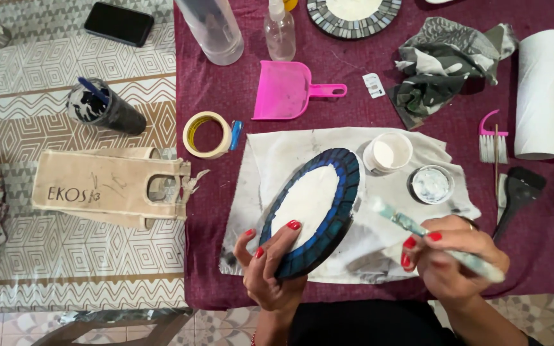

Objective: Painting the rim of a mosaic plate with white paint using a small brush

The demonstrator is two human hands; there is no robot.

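My left hand holds a round mosaic plate tilted up on its edge; the plate has a white centre and a rim of dark blue tiles. My thumb rests on the white centre. My right hand grips a paint-smeared brush whose tip points up-left toward the plate's right rim. Beneath both lies a stained white cloth. On the cloth stand a small white cup and an open small jar of whitish paste.
On the maroon tablecloth are a pink dustpan, masking tape roll, spray bottle, clear container, second mosaic plate, crumpled rag, paper towel roll, small pink brush, black spatula. Left: beige bag, black cup, phone.
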